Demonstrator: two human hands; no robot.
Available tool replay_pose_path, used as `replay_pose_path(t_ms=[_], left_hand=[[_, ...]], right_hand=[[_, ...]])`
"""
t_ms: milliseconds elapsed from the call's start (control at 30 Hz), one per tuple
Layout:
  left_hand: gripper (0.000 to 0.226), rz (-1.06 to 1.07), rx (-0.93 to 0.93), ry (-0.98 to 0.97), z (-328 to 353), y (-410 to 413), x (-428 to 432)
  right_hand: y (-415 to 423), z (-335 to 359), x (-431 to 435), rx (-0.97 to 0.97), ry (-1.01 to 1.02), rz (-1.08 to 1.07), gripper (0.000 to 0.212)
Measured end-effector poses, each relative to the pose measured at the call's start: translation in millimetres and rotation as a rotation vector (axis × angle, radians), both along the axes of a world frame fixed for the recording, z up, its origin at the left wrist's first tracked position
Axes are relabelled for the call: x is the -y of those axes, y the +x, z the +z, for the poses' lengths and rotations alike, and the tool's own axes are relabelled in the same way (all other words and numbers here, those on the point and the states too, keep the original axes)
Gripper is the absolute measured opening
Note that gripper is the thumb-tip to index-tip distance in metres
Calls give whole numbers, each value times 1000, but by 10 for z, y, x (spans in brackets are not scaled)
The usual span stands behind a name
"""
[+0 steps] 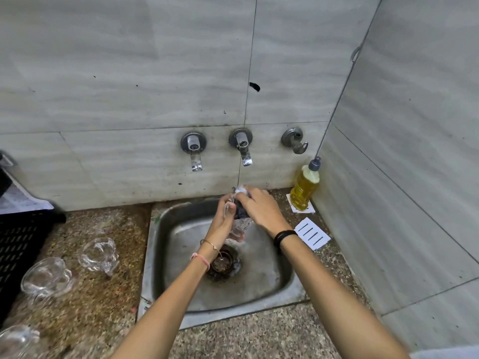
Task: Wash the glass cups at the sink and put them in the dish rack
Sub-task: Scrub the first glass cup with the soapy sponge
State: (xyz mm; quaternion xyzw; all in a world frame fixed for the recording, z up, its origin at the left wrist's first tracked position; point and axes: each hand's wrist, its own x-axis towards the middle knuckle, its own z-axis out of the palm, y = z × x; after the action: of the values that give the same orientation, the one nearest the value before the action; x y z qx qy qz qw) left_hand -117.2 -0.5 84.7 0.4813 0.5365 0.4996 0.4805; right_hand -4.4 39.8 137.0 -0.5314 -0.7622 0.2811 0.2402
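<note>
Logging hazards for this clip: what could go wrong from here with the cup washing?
The wet glass cup, held by the left hand while the right hand rubs a scrubber on it, could slip and crack against the steel sink. The loose cups on the counter lie near the left elbow's path to the dish rack and might get knocked.

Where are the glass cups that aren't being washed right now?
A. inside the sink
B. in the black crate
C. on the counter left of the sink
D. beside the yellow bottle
C: the waiting cups sit on the speckled counter left of the sink, while the left hand holds one more cup over the basin.
</note>
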Motion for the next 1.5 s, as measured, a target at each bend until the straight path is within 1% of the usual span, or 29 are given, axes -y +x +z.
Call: replay_pose_path(t_ms=[100, 200, 233, 333, 367, 400, 433, 467, 533, 567, 600, 633, 733, 767, 800, 833, 933, 967, 1000, 1033, 1133, 1167, 1200, 1233, 1333, 1367, 1400, 1433, 1500], left_hand=[[125, 3, -21, 39, 47, 45, 2], [113, 23, -22, -2, 196, 88, 1], [107, 18, 57, -38, 238, 90, -14], [89, -53, 624, -211, 312, 84, 12], [88, -63, 714, -232, 297, 78, 16], [87, -77, 708, -250, 294, 70, 18], [85, -66, 615, -258, 286, 71, 19], [82, -63, 479, -252, 295, 87, 7], [73, -59, 189, -224, 296, 117, -22], [70, -49, 126, -203, 291, 137, -17], [69, -45, 137, -184, 285, 146, 2], [72, -53, 253, -198, 262, 132, -1], [89, -118, 787, -271, 307, 33, 38], [91, -121, 818, -275, 305, 5, 20], [91, -112, 786, -284, 314, -4, 10], [90, -79, 680, -296, 319, 14, 2], [79, -37, 300, -275, 372, 139, -1], [79, -20, 233, -248, 362, 154, -11], [84, -12, 222, -217, 336, 145, -18], [87, -28, 273, -207, 293, 111, -35], [93, -145, 721, -266, 294, -33, -2], [94, -165, 779, -275, 295, -71, 0], [93, -171, 764, -285, 303, -82, 3], [92, -141, 677, -300, 293, -67, -4], [86, -54, 260, -299, 280, 61, -36], [87, -32, 195, -276, 264, 96, -46], [88, -19, 181, -255, 257, 105, -36], [84, -30, 220, -242, 245, 84, -30], [76, -104, 497, -259, 244, 13, -12]], right_hand=[[-106, 90, 21, 149, 145, -134, 63], [-151, 62, -57, 95, 214, -250, 66], [-143, 47, -86, -7, 221, -233, 67], [-68, 26, -91, -641, 58, -91, 57], [-49, 33, -94, -769, 10, -69, 53], [-40, 42, -93, -791, -12, -50, 48], [-41, 55, -113, -693, -24, -51, 41], [-55, 65, -140, -472, -10, -64, 32], [-104, 68, -168, 102, 67, -148, 38], [-133, 82, -164, 242, 121, -198, 41], [-159, 107, -154, 238, 169, -223, 41], [-168, 132, -135, 90, 174, -205, 36], [-121, 170, -75, -756, -34, -73, 23], [-98, 169, -87, -859, -39, -53, 24], [-90, 167, -102, -803, -22, -52, 28], [-102, 168, -135, -629, -3, -62, 33], [-202, 175, -207, 216, 149, -167, 38], [-225, 179, -210, 300, 204, -200, 37], [-235, 177, -201, 245, 225, -195, 34], [-233, 172, -184, 59, 210, -161, 29], [-155, 130, -120, -739, -14, -28, 22], [-130, 118, -130, -831, -26, -11, 23], [-122, 124, -139, -778, -9, -17, 24], [-135, 121, -162, -617, 11, -36, 25], [-239, 94, -195, 144, 165, -179, 32], [-274, 105, -190, 273, 204, -217, 36], [-292, 92, -203, 280, 227, -235, 37], [-289, 83, -207, 191, 226, -224, 34], [-246, 61, -201, -281, 120, -158, 25]])
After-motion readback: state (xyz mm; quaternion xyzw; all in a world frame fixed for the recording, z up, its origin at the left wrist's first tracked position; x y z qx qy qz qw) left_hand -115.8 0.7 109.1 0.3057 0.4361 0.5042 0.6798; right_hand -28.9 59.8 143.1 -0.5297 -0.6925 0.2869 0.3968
